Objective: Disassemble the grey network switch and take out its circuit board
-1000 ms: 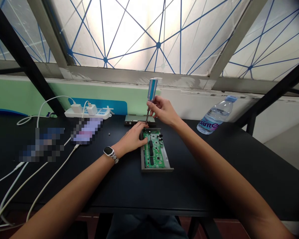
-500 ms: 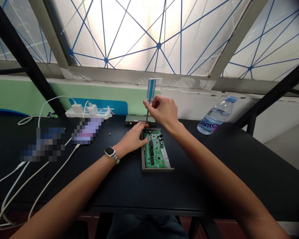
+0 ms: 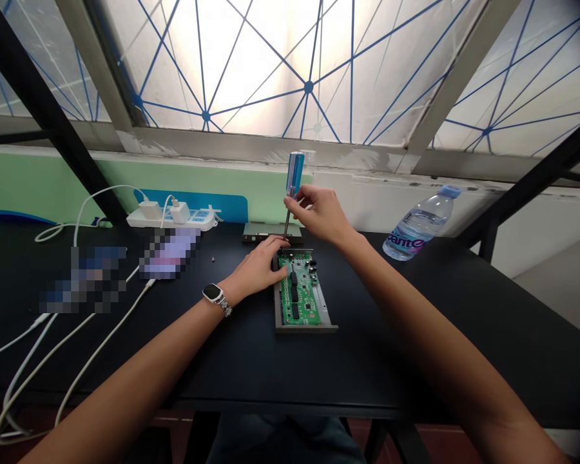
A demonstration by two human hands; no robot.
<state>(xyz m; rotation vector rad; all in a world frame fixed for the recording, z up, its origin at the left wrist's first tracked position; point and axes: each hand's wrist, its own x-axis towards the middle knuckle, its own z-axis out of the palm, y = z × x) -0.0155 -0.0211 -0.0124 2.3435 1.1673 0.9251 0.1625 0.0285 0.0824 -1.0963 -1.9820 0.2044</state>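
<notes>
A screwdriver with a clear and blue handle stands nearly upright, its shaft pointing down at the far left corner of the metal case. My right hand pinches it at the lower end of the handle. Inside the shallow grey case lies a green circuit board with black chips. My left hand, a watch on its wrist, grips the left side of the board, thumb over the near part and fingers at the far corner by the shaft. Those fingers hide the screwdriver tip.
Behind the case lies a flat metal cover. A tiny screw-like piece rests to the left. Further left are two blurred phones with cables and a white power strip. A water bottle leans at the right.
My right hand's fingers have shifted on the handle, and the handle has turned and tipped slightly to the right. My left hand and the board have stayed in place.
</notes>
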